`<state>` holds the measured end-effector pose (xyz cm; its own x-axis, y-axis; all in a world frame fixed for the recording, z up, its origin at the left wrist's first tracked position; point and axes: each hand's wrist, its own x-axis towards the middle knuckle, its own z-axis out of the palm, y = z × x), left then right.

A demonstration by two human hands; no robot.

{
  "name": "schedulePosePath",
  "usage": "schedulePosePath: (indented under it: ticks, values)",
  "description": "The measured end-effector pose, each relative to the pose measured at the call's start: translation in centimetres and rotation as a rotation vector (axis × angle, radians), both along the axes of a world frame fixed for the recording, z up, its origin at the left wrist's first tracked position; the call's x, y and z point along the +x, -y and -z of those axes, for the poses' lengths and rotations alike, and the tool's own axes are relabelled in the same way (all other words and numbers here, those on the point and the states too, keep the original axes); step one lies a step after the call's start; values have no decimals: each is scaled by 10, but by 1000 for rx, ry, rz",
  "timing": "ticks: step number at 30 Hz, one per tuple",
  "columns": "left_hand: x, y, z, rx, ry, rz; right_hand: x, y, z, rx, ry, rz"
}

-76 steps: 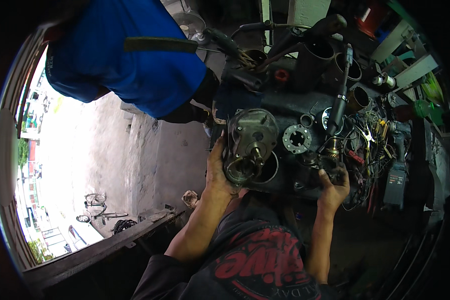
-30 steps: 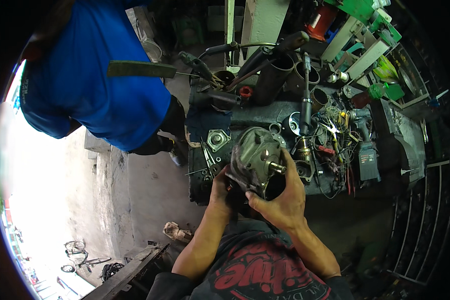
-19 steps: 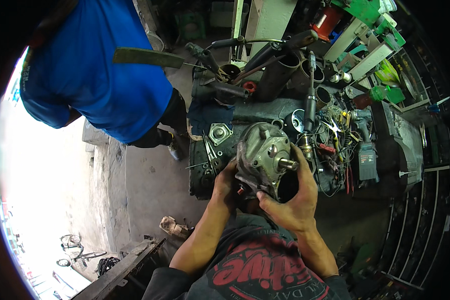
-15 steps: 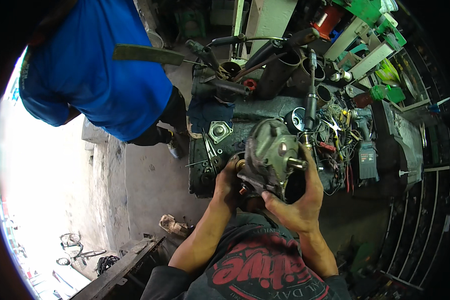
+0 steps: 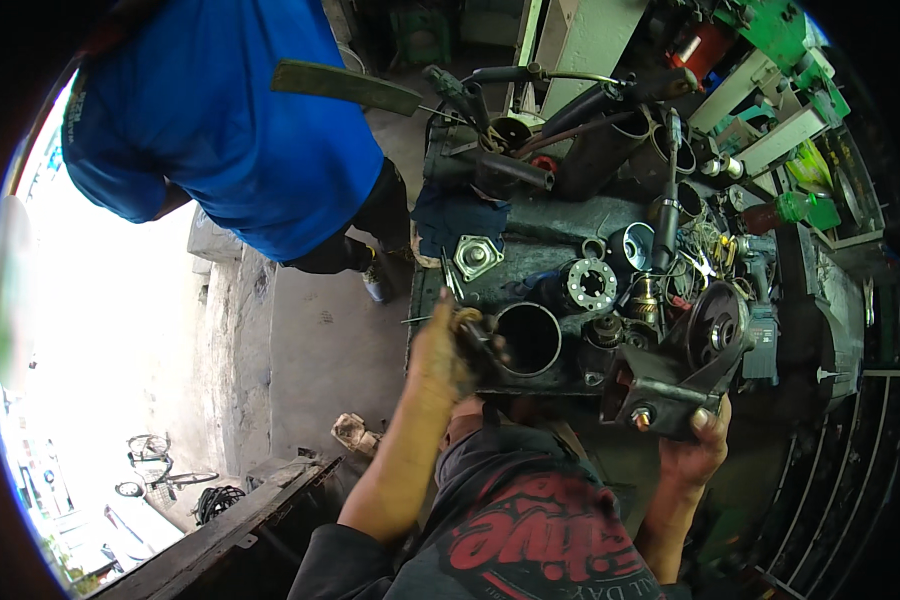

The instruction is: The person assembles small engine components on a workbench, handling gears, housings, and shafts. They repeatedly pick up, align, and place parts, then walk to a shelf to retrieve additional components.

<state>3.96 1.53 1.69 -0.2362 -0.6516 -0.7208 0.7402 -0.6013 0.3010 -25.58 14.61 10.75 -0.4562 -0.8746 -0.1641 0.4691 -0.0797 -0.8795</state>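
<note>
My right hand [image 5: 705, 445] grips, from below, a dark metal housing [image 5: 660, 385] at the near right of the workbench. The housing has an angular bracket-like body, a copper-coloured stud and a round open end. My left hand [image 5: 435, 350] is closed around a small dark part with a brass-coloured end [image 5: 470, 325]; it is blurred and partly hidden by the fingers. Beside that hand an open metal cylinder [image 5: 500, 335] stands on the bench. Further back lie a round plate with holes [image 5: 592, 284] and a flanged metal cap [image 5: 476, 257].
Geared parts [image 5: 605, 332] sit near the bench's front edge. A silver cup [image 5: 637, 245], tangled wires [image 5: 705, 262] and a cordless drill [image 5: 760, 325] are to the right. Dark tubes [image 5: 605, 150] stand at the back. At the left stands a person in a blue shirt [image 5: 240, 130].
Both hands were on the housing together. My right hand has carried it right and turned it, while my left hand has come away leftward with the small dark part. The view has shifted slightly.
</note>
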Motion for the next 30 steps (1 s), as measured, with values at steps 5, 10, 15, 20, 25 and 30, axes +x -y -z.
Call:
schedulePosePath:
  ticks: [5, 10, 15, 20, 25, 30]
  values:
    - [60, 50, 38, -279, 717, 211, -5, -15, 18, 92, -38, 39]
    - [72, 77, 77, -634, 1587, 787, 6, -18, 24, 176, -46, 18]
    - [57, 88, 74, -628, 1530, 909, 9, -19, 26, 180, 1, -60]
    - [56, 75, 66, -570, 1621, 831, 17, -23, 39, 151, 87, 49]
    - [68, 63, 71, -500, 1465, 758, 13, -22, 52, 47, 357, -88]
    - [73, 54, 77, -549, 1462, 733, 17, -13, 63, -58, 596, -249]
